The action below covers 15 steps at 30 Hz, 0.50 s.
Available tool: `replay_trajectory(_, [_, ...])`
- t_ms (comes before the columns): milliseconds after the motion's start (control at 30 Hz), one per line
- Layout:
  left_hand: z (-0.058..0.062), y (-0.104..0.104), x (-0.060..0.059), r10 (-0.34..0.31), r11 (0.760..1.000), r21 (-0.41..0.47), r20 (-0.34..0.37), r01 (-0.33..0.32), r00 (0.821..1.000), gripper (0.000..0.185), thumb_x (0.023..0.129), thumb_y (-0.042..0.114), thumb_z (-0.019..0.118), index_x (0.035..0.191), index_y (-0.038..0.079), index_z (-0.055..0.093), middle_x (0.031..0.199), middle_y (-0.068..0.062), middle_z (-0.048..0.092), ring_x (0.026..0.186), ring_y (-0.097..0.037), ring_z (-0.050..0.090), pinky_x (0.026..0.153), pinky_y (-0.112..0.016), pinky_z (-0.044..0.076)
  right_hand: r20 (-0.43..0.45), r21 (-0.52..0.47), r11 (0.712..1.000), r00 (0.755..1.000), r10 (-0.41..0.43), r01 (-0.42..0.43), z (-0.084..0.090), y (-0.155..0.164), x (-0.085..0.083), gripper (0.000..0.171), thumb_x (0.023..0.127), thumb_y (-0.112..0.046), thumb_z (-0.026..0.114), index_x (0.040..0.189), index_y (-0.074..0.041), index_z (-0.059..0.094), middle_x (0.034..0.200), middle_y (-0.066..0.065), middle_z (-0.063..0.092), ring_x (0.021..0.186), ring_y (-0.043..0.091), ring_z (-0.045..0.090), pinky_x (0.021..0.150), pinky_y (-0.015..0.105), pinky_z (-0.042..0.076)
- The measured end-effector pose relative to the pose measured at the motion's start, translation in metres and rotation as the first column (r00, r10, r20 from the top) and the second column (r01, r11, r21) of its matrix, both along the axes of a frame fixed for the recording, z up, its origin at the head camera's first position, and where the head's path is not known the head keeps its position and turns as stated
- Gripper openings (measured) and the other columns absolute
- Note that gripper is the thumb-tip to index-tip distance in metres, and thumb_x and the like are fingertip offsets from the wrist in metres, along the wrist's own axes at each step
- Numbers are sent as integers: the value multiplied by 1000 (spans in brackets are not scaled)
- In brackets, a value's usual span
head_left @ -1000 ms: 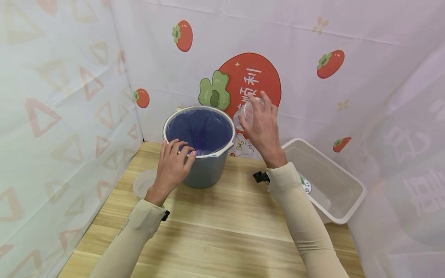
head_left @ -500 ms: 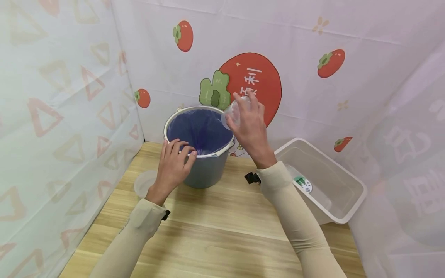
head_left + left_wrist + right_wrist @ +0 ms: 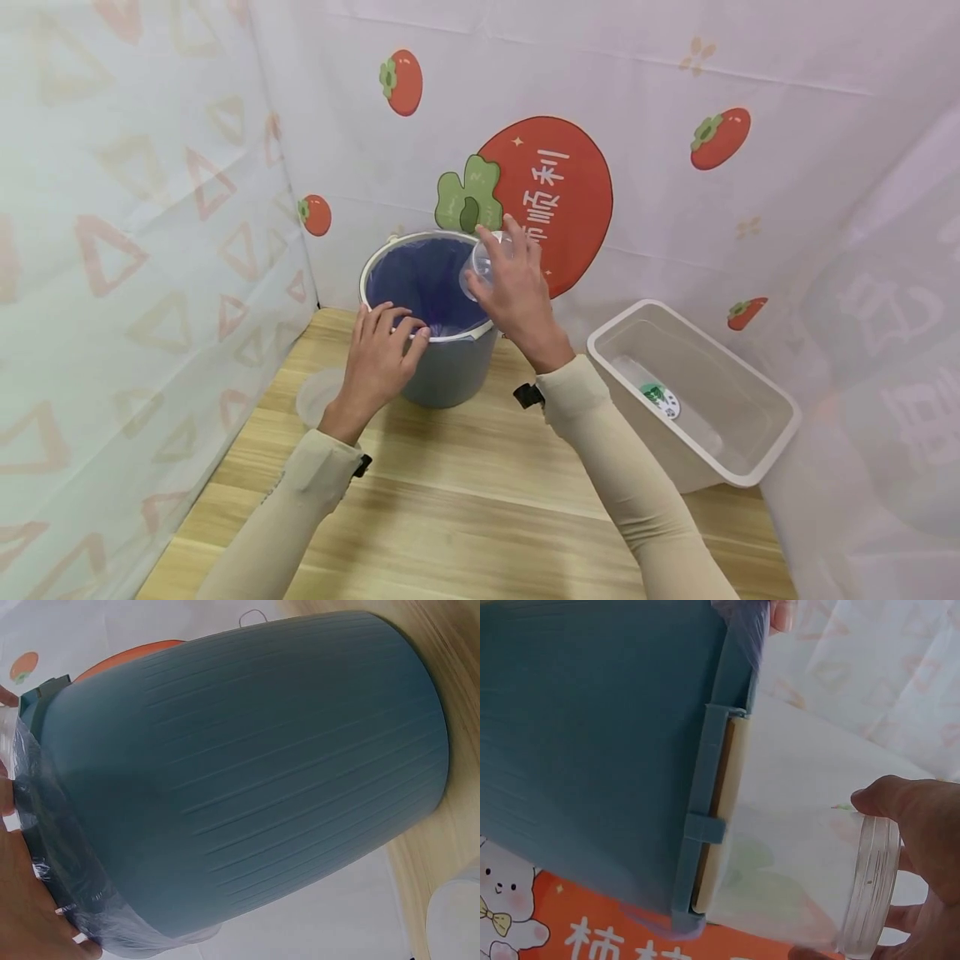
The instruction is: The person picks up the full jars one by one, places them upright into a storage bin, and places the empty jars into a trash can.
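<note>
Printed cloth walls close off our wooden table (image 3: 465, 500) on three sides, the back one showing persimmons and a big red disc with white characters, of which we can read 顺利.

Our left hand (image 3: 378, 367) rests on the near rim of the grey-blue bin (image 3: 442, 371), fingers curled over the edge and pressing the blue liner bag (image 3: 420, 279) against it; the left wrist view shows the ribbed wall and the fingertips on the crinkled plastic. Our right hand (image 3: 513, 292) grips a clear plastic cup (image 3: 480, 262) round its body, tipped on its side with the mouth toward the bin's opening, just above the right part of the rim. The right wrist view shows thumb and fingers round the cup's ringed rim, close beside the bin's handle mount.

A round clear lid (image 3: 318, 396) lies on the table just left of the bin, near the left wall. A white rectangular tub (image 3: 750, 479) stands well to the right, with a small green-and-white label on its floor, too small to read. The bin sits near the back corner; the table's near half is bare wood.
</note>
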<state>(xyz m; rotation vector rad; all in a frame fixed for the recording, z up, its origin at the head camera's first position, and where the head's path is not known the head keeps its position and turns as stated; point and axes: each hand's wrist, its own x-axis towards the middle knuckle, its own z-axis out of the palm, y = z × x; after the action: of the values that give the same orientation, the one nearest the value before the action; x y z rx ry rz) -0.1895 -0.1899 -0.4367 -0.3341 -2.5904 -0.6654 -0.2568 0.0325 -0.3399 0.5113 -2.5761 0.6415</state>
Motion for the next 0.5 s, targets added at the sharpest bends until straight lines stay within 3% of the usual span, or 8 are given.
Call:
replay_trajectory(233, [1, -3, 1, -25, 1000, -16, 19, 25, 1000, 39, 114, 41, 51, 122, 12, 76, 150, -19, 61, 154, -43, 40, 134, -68, 11, -15, 27, 999, 1000, 26, -25, -8, -8, -1, 68, 102, -34, 76, 164, -22, 49, 177, 17, 28, 151, 43, 41, 102, 58, 61])
replay_trajectory(500, [-1, -12, 5, -85, 995, -51, 14, 86, 996, 44, 114, 36, 54, 151, 15, 63, 170, -23, 41, 164, -48, 23, 134, -68, 13, 15, 64, 997, 999, 32, -33, -14, -16, -2, 69, 103, -35, 75, 165, -23, 47, 177, 18, 27, 150, 43, 43, 103, 59, 61])
